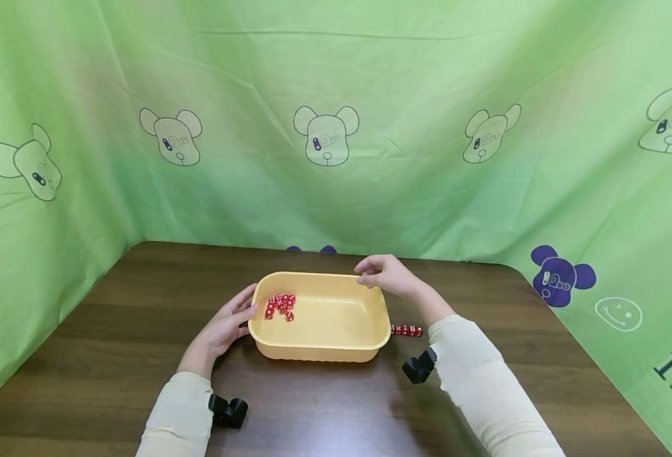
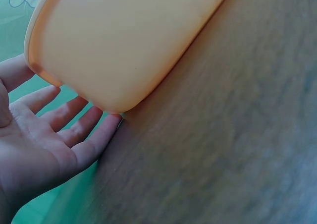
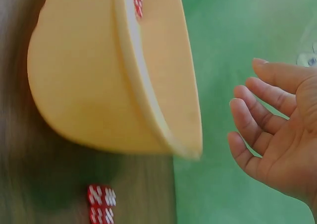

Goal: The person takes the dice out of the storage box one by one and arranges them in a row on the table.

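A yellow plastic tub [image 1: 321,352] stands on the table, with several red dice [image 1: 281,304] with white dots gathered at its left end. My left hand [image 1: 224,327] is at the tub's left end. In the left wrist view its spread fingers [image 2: 86,140] touch the outer wall with their tips, not wrapped round it. My right hand [image 1: 389,276] hovers over the far right corner, its fingers loosely bent and nothing held, apart from the rim in the right wrist view. A row of red dice [image 1: 407,330] lies on the table right of the tub, partly hidden by it.
The brown wooden table [image 1: 324,419] extends around the tub. A green cloth [image 1: 324,197] printed with bear heads hangs behind and at both sides. A black wrist mount [image 1: 230,411] sits on the left sleeve, another black mount [image 1: 419,366] on the right.
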Demonstrator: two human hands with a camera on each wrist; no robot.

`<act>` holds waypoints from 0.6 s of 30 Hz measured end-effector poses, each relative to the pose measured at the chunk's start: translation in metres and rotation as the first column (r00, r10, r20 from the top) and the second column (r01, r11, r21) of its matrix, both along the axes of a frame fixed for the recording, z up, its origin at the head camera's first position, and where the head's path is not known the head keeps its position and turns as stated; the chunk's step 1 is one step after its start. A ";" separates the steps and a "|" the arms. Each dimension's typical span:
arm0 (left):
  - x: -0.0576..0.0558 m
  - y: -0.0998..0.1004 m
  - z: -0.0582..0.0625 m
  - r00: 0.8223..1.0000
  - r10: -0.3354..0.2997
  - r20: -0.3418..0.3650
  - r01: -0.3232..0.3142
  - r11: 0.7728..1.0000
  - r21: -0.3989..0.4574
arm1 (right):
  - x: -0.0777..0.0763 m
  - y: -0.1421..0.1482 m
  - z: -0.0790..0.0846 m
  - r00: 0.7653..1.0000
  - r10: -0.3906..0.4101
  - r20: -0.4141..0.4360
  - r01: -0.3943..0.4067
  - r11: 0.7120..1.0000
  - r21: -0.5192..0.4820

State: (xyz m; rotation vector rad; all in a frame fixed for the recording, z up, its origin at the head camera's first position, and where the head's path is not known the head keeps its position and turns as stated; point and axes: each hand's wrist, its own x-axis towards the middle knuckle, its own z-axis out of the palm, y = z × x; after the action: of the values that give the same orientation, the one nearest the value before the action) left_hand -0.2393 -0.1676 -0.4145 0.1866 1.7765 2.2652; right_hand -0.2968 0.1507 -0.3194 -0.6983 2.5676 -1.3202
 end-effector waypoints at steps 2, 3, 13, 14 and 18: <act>0.000 0.000 0.000 1.000 0.005 0.005 -0.005 1.000 -0.003 | 0.000 -0.008 -0.003 1.000 0.013 0.013 -0.013 1.000 -0.010; 0.000 0.001 -0.001 1.000 0.005 0.005 -0.005 1.000 -0.005 | 0.000 -0.012 -0.005 1.000 0.021 0.017 -0.021 1.000 -0.016; -0.002 0.001 -0.001 1.000 -0.003 0.006 0.003 1.000 0.005 | 0.000 -0.052 -0.015 0.995 0.096 0.038 -0.094 0.994 -0.060; -0.001 0.001 -0.001 1.000 -0.001 0.006 0.001 1.000 0.005 | 0.000 -0.056 -0.015 0.994 0.103 0.039 -0.100 0.993 -0.062; -0.001 -0.001 -0.001 1.000 0.000 0.004 0.000 1.000 0.004 | 0.001 -0.071 -0.018 0.992 0.117 0.041 -0.114 0.992 -0.061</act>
State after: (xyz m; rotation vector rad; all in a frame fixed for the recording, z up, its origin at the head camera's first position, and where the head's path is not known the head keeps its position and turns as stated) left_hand -0.2398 -0.1682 -0.4150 0.1830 1.7701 2.2684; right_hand -0.2956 0.0798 -0.3377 -0.8055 2.4231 -1.3624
